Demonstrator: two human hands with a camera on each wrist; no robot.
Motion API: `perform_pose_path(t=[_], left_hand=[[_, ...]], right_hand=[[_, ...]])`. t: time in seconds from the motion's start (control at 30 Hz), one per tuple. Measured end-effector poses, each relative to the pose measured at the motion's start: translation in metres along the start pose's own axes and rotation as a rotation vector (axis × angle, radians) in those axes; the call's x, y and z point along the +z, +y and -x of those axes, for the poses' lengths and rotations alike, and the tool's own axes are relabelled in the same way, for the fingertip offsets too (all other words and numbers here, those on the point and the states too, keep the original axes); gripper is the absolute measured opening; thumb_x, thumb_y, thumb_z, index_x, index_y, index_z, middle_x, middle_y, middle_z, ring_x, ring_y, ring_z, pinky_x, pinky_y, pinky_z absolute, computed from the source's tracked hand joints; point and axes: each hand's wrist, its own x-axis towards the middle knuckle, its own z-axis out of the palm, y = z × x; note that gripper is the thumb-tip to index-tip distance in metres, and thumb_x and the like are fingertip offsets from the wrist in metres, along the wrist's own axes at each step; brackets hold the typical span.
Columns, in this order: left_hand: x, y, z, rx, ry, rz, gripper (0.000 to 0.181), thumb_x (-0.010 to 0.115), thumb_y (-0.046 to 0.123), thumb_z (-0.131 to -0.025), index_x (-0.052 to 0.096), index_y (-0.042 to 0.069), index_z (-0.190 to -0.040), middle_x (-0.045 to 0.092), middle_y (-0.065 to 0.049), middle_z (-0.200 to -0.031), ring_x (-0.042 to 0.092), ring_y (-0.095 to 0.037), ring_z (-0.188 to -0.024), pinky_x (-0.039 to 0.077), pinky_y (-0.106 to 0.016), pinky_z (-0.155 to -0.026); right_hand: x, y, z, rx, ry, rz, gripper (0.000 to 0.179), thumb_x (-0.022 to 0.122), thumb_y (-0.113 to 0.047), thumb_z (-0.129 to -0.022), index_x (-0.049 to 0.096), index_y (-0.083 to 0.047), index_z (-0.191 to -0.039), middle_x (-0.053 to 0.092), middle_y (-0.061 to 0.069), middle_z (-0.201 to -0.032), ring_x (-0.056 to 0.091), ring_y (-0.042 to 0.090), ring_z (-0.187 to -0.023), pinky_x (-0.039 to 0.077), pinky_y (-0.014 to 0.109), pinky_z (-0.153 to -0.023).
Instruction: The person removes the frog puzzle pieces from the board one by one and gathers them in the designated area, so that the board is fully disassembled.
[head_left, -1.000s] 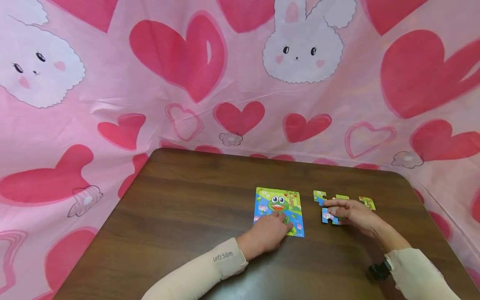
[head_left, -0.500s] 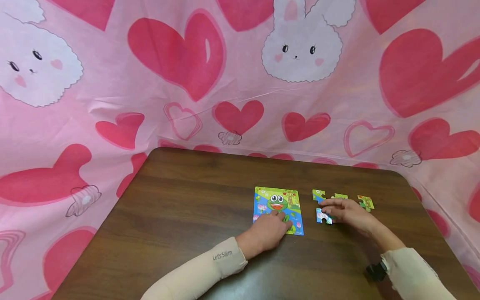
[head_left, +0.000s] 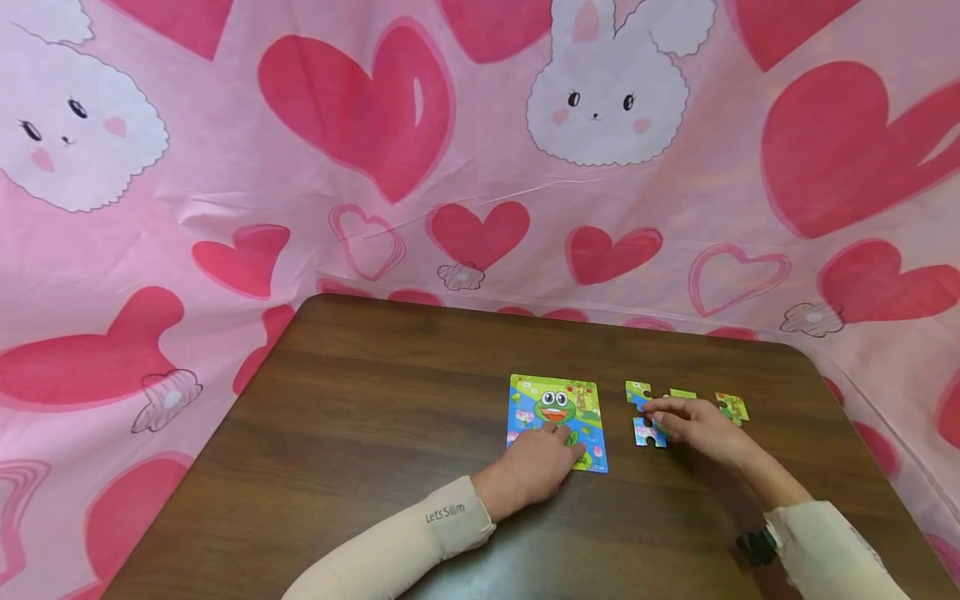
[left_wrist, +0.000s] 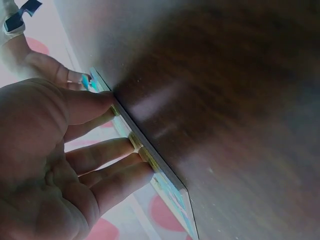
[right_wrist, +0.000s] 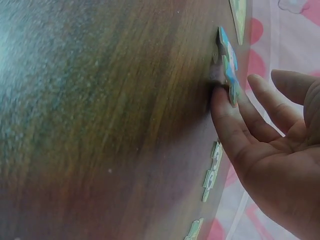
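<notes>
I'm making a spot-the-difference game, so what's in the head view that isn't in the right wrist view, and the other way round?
Only the head view: the left hand resting on the frog picture, and white rabbit faces.

Only the right wrist view: a close, side-on look at the thin edge of a puzzle piece.

Both: the right hand pinching that piece, the brown table and the pink cloth.

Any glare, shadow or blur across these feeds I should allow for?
Head: bright, frog card clear, pale sheen on the near table. Left wrist: dim and soft, whitish reflection on the table beyond the left hand. Right wrist: bluish glare upper left, dark shadow beside the puzzle piece at the right hand.
</notes>
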Motion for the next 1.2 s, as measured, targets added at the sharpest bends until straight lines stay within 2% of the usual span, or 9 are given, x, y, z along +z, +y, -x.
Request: perform_pose_path(t=[0.23, 0.47, 0.63, 0.83, 1.0, 1.2], left_hand=[[-0.001, 0.0, 0.0, 0.003, 0.002, 0.001, 0.034, 0.066, 0.027, -0.097, 0.066, 0.03, -0.132, 0.066, 0.002, -0.123, 0.061, -0.016, -0.114, 0.057, -0.029, -0.084], [0.0, -0.001, 0.001, 0.013, -0.005, 0.008, 0.035, 0.064, 0.037, -0.097, 0.065, 0.028, -0.131, 0.066, 0.002, -0.12, 0.06, -0.016, -0.113, 0.057, -0.031, -0.081], [0.0, 0.0, 0.002, 0.022, -0.008, 0.005, 0.041, 0.062, 0.049, -0.097, 0.063, 0.027, -0.132, 0.065, 0.001, -0.12, 0.06, -0.017, -0.114, 0.057, -0.031, -0.08], [0.001, -0.001, 0.004, 0.017, -0.002, 0.042, 0.045, 0.061, 0.053, -0.096, 0.062, 0.027, -0.134, 0.062, 0.001, -0.124, 0.059, -0.017, -0.117, 0.056, -0.031, -0.081], [0.002, -0.002, 0.006, 0.017, 0.0, 0.089, 0.051, 0.062, 0.058, -0.093, 0.062, 0.026, -0.132, 0.058, 0.0, -0.124, 0.058, -0.017, -0.115, 0.056, -0.03, -0.077], [-0.002, -0.001, 0.006, 0.023, -0.014, 0.108, 0.052, 0.063, 0.06, -0.092, 0.064, 0.023, -0.129, 0.059, 0.0, -0.119, 0.056, -0.017, -0.109, 0.054, -0.028, -0.077]], right_hand=[[-0.003, 0.001, 0.002, -0.009, 0.007, 0.029, 0.04, 0.053, -0.028, -0.106, 0.061, -0.002, -0.135, 0.067, 0.018, -0.121, 0.058, 0.018, -0.093, 0.052, 0.026, -0.075], [-0.007, 0.004, 0.003, -0.04, -0.011, -0.068, 0.042, 0.053, -0.024, -0.106, 0.058, 0.006, -0.135, 0.064, 0.027, -0.129, 0.069, 0.015, -0.101, 0.058, 0.025, -0.083], [-0.009, 0.004, 0.003, -0.045, -0.02, -0.079, 0.042, 0.052, -0.023, -0.107, 0.056, 0.006, -0.136, 0.063, 0.028, -0.129, 0.069, 0.016, -0.103, 0.058, 0.027, -0.084], [-0.012, 0.002, 0.003, -0.048, -0.026, -0.099, 0.043, 0.049, -0.022, -0.108, 0.054, 0.009, -0.137, 0.063, 0.028, -0.128, 0.07, 0.018, -0.104, 0.058, 0.027, -0.085], [-0.014, 0.0, 0.001, -0.048, -0.02, -0.169, 0.044, 0.046, -0.021, -0.109, 0.05, 0.012, -0.139, 0.062, 0.032, -0.13, 0.07, 0.019, -0.105, 0.058, 0.031, -0.088], [-0.012, -0.004, -0.007, -0.013, -0.02, -0.238, 0.05, 0.046, -0.027, -0.109, 0.047, 0.01, -0.142, 0.062, 0.029, -0.131, 0.069, 0.02, -0.108, 0.058, 0.03, -0.09]])
